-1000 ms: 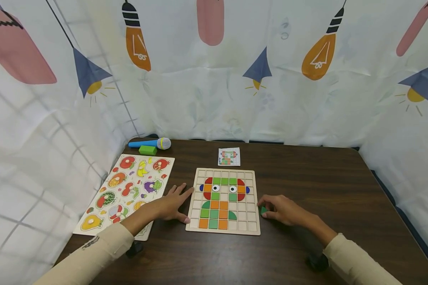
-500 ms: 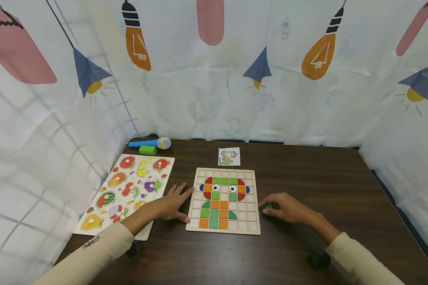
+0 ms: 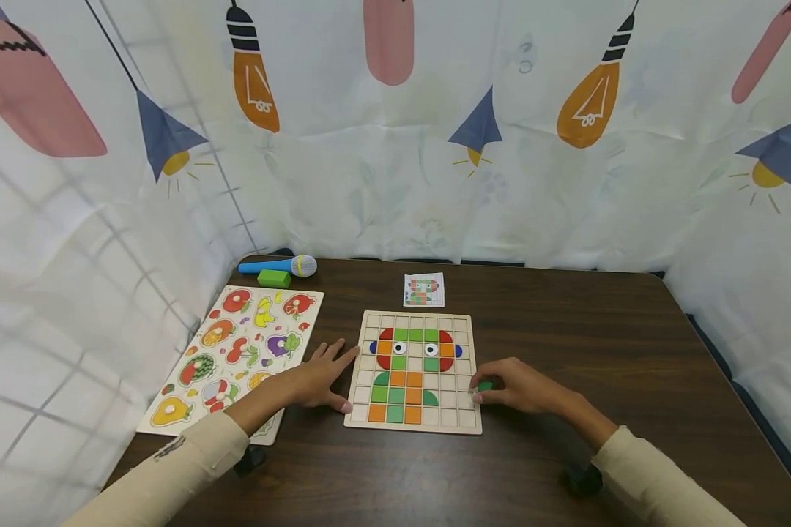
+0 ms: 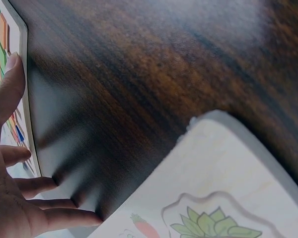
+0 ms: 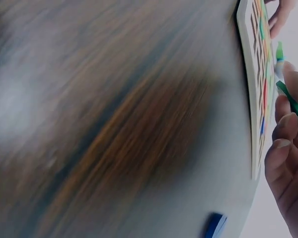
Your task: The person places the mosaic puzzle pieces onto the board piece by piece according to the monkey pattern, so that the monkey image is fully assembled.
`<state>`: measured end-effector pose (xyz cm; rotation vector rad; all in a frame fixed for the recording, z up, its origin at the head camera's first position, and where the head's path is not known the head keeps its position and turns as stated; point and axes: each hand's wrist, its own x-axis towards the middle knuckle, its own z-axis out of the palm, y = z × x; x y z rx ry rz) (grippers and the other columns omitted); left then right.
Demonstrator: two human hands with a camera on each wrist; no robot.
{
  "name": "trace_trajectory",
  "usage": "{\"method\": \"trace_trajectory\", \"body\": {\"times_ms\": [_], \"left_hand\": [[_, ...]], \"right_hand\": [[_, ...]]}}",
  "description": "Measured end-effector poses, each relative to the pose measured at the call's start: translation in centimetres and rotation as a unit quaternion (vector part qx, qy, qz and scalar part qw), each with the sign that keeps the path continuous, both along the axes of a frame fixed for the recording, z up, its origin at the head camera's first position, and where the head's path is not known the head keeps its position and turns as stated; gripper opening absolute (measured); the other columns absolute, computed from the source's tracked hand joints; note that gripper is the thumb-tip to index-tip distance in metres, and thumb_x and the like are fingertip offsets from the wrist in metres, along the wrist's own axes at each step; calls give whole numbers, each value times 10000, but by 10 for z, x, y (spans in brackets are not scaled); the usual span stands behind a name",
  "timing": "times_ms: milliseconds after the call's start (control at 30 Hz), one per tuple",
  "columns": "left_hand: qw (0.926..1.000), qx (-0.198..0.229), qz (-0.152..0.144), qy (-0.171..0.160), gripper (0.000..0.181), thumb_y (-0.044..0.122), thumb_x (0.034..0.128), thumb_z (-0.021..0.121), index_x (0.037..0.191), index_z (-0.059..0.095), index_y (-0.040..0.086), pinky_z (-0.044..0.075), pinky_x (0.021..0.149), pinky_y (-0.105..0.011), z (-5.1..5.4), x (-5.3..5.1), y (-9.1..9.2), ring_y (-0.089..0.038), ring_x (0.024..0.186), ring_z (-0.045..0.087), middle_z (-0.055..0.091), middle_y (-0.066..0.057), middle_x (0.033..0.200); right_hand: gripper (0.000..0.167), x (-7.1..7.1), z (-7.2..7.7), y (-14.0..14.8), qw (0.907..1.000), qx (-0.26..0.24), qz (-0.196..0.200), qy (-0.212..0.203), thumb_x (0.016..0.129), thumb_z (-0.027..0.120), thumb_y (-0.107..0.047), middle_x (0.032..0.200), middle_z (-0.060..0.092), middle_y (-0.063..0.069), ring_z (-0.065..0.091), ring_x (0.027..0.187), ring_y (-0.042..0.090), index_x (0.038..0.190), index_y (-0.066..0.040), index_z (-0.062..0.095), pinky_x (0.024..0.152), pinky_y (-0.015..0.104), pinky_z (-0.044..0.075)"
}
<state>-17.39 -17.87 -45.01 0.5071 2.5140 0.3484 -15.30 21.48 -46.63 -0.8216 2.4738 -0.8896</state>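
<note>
My left hand [image 3: 316, 377] lies with spread fingers at the left edge of a wooden grid board [image 3: 444, 417]. In the left wrist view its thumb [image 4: 12, 84] touches the board's edge. Coloured tiles fill part of the grid: red, green, orange and blue pieces plus two eye tiles [image 3: 400, 348]. At the board's right edge, my right hand [image 3: 517, 384] pinches a green tile [image 5: 291, 101] between thumb and fingers. The tile is partly hidden by the fingers in the head view, and its full shape cannot be made out.
Behind the board lies a small pattern card [image 3: 424, 290]. To the left is a fruit puzzle board [image 3: 201, 329], with a green block [image 3: 273, 278] and a toy microphone [image 3: 277, 265] beyond it. A blue object [image 5: 216, 225] shows low in the right wrist view.
My right hand first drew slightly away from the board, then moved left so its fingertips come over the right edge, still holding the green tile. The left hand stayed put.
</note>
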Motion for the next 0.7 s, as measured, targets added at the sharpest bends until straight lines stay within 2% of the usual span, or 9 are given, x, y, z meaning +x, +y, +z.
{"method": "trace_trajectory", "body": {"times_ms": [200,333,433,567,700], "left_hand": [[10000,12,-6,5,1052,480,786,825,1599,246,148,279,1107,-714,0,0,0,-560,1489,116,138,-241,1656],[10000,18,-35,16,1054,485,788,822,1601,242,150,281,1110,-710,-2,0,0,-557,1491,115,137,-241,1656],[10000,5,-47,11,1050,487,795,815,1605,234,157,279,1117,-704,-2,0,-1,-552,1496,107,129,-237,1660],[10000,-7,-41,2,1048,488,797,812,1606,233,159,279,1119,-701,-3,0,-1,-549,1497,107,128,-234,1661],[10000,15,-31,17,1048,487,793,816,1602,241,151,284,1110,-708,-3,0,-1,-557,1492,112,136,-239,1657]], "right_hand": [[256,-1,3,-14,9998,29,166,-39,975,673,-302,1159,698,-74,587,929,38,1196,-178,710,819,243,508],[319,-2,5,-25,9988,-197,382,-224,990,651,-228,1065,684,-31,545,736,28,1290,-123,675,661,205,473],[344,-2,5,-33,9971,-362,615,-265,995,638,-201,1072,679,-2,511,674,26,1326,-105,657,593,195,446],[328,-3,4,-47,9948,-505,859,-215,991,652,-257,1024,669,-36,516,714,13,1291,-126,678,612,186,455],[295,-2,3,-66,9942,-619,840,-270,962,693,-283,872,602,-93,499,674,11,1218,-135,701,598,174,433]]}}
